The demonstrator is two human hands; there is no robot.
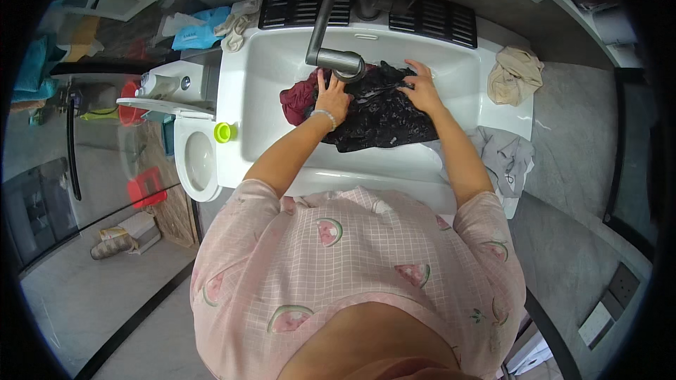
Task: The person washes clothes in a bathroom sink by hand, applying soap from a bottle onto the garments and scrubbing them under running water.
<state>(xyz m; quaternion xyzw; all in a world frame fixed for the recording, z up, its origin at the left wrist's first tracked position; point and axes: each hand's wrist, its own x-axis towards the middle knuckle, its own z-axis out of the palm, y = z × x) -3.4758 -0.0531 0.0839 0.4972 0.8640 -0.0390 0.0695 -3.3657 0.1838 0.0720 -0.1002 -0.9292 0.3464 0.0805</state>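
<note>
A wet black garment [384,116] lies bunched in the white sink, with small whitish specks or suds on it. Beside its left edge is a dark red cloth [296,103]. My left hand [332,102], a pale bracelet at its wrist, rests where the two cloths meet, fingers stretched and apart; the tap head partly covers the fingertips. On the garment's upper right side lies my right hand [424,89], its fingers spread and slightly bent against the black fabric. Above both cloths hangs the dark grey tap [343,63].
White sink walls [257,98] surround the cloths. A lime-green cup [224,132] stands on the left rim, near a toilet [200,162]. A beige cloth [515,76] and a grey garment [503,158] lie to the right. Black slatted racks [433,21] line the back, beside a blue packet [201,30].
</note>
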